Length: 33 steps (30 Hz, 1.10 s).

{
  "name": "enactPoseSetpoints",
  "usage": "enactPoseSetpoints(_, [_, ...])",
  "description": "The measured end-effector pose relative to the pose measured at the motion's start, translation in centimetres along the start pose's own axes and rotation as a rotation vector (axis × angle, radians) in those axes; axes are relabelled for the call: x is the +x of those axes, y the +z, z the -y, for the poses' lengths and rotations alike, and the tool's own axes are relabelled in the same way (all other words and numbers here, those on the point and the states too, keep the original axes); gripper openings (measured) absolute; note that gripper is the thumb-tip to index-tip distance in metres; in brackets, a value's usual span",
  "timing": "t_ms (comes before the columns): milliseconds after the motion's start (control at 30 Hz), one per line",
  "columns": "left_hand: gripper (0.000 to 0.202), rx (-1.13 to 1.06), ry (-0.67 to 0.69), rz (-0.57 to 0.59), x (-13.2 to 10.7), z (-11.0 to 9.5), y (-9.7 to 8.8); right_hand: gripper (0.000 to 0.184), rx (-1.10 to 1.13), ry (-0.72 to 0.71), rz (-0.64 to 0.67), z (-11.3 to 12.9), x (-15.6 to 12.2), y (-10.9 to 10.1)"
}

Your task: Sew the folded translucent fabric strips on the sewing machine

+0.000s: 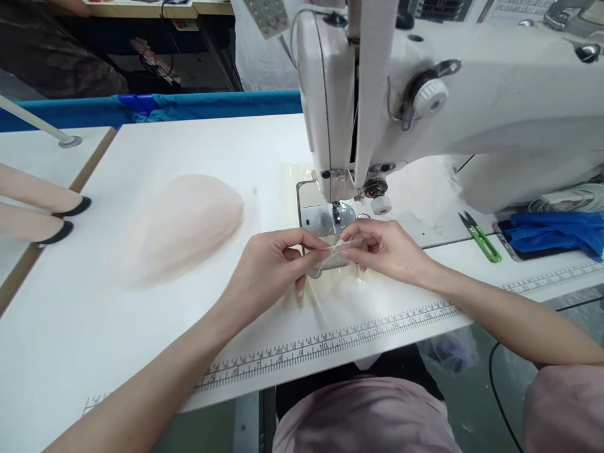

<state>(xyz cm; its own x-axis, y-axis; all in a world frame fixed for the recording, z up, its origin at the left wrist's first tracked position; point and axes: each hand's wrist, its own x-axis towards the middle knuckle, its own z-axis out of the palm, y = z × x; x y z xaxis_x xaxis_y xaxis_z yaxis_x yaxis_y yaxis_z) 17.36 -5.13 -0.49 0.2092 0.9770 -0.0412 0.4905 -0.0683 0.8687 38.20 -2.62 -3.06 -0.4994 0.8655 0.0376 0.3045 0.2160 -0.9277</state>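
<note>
In front of the sewing machine's needle and presser foot, my left hand and my right hand face each other. Both pinch a small strip of thin, see-through fabric between thumb and forefinger. The fabric is held just above the metal needle plate, close to the front of it. Its lower part is hard to make out against the white table. The white sewing machine stands over the right half of the worktop.
On the left of the white table lies a pale sheer fabric piece. Green-handled thread snips lie at the right, beside a phone with blue cloth on it. A printed ruler runs along the front edge. Two beige, black-tipped forms stick in from the left.
</note>
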Motion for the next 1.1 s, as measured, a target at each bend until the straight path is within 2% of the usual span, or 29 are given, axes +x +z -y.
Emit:
enactPoseSetpoints(133, [0.004, 0.091, 0.120, -0.048, -0.3, 0.0, 0.5, 0.010, -0.191, -0.132, -0.069, 0.1, -0.2, 0.3])
enactPoseSetpoints(267, [0.003, 0.324, 0.385, -0.115, -0.8, 0.5, 1.3, 0.006, -0.304, -0.251, -0.093, -0.2, -0.4, 0.5])
enactPoseSetpoints(433, [0.009, 0.669, 0.685, -0.272, -0.9, 1.4, 2.0, 0.006, -0.392, -0.374, -0.094, -0.5, -0.6, 0.6])
enactPoseSetpoints(567, [0.013, 0.714, 0.785, -0.353, -0.6, 1.6, 1.9, 0.007, -0.428, -0.471, -0.135, -0.7, -0.7, 0.6])
enactPoseSetpoints(700, [0.015, 0.753, 0.930, -0.358, -0.3, 1.8, 1.6, 0.008, -0.477, -0.517, -0.186, -0.8, -0.8, 0.6])
enactPoseSetpoints(833, [0.011, 0.792, 0.953, -0.327, -0.3, 2.0, 1.6, 0.008, -0.563, -0.586, -0.246, -1.1, -0.9, 0.7])
enactPoseSetpoints(1100, [0.010, 0.736, 0.973, -0.350, -0.3, 2.3, 1.5, 0.006, -0.661, -0.669, -0.300, -1.1, -1.0, 0.8])
